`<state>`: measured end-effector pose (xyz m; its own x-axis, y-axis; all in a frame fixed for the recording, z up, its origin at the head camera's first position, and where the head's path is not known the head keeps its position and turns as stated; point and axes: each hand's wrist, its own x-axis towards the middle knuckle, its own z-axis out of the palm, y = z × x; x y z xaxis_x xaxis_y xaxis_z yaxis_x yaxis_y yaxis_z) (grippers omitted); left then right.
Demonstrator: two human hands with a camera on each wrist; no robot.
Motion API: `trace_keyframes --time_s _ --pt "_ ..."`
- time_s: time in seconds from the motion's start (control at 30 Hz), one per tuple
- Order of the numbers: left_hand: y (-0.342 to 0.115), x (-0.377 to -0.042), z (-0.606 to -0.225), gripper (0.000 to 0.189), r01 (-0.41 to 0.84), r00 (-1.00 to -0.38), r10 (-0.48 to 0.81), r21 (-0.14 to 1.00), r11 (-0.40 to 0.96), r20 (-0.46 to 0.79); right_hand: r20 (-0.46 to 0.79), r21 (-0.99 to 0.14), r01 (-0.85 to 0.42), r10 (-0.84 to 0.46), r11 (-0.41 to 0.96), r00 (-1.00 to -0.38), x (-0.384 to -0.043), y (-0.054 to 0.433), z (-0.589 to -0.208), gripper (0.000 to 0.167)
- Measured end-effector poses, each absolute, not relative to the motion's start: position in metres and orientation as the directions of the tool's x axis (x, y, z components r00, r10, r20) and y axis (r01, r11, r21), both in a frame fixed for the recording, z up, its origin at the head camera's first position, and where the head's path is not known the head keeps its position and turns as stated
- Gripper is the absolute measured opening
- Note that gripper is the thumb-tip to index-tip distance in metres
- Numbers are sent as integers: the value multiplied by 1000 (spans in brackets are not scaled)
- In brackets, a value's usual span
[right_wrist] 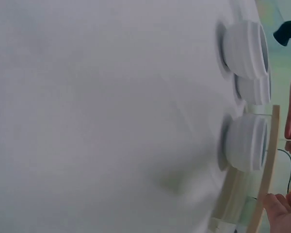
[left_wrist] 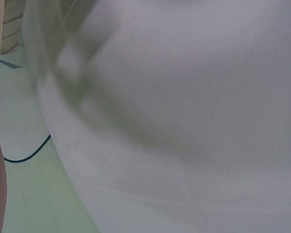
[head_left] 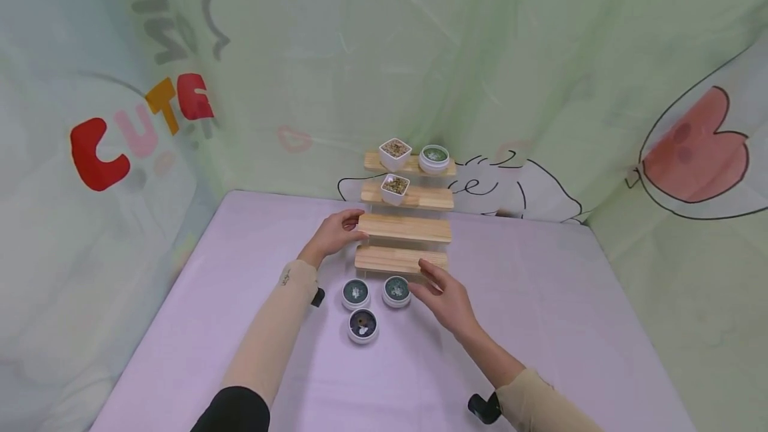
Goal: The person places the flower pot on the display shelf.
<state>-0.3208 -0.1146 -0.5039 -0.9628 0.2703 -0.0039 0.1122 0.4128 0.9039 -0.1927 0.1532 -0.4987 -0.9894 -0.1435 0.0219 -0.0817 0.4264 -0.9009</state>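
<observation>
1. Four-tier pale wooden plank stand (head_left: 405,228): far-middle of lilac cloth-covered table (head_left: 540,299).
2. Left hand (head_left: 331,235): at second-nearest plank's left end; can't tell from here if it's gripping.
3. Right hand (head_left: 447,300): fingers relaxed, grasping nothing, by nearest plank's right end.
4. Three round white dark-topped jars (head_left: 363,325) just near of stand.
5. Two square white grain-filled cups (head_left: 395,153), one round white green-topped pot (head_left: 435,160): far planks.

Four round pots (head_left: 363,327), two square pots (head_left: 395,190), four shelves (head_left: 405,227)
</observation>
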Motion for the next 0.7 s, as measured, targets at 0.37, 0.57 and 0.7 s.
trace_keyframes --time_s 0.37,0.57,0.7 --pt "-114 -320 -500 66 120 -961 276 904 410 3 -32 -887 -20 -105 462 -994 -171 158 -520 60" --pt "-115 -320 -500 66 112 -964 266 901 420 -5 -39 -894 -9 -97 447 -995 -170 160 -528 63" --pt "-115 -319 -501 66 116 -963 268 900 419 0 -39 -904 -2 -87 427 -995 -174 158 -534 64"
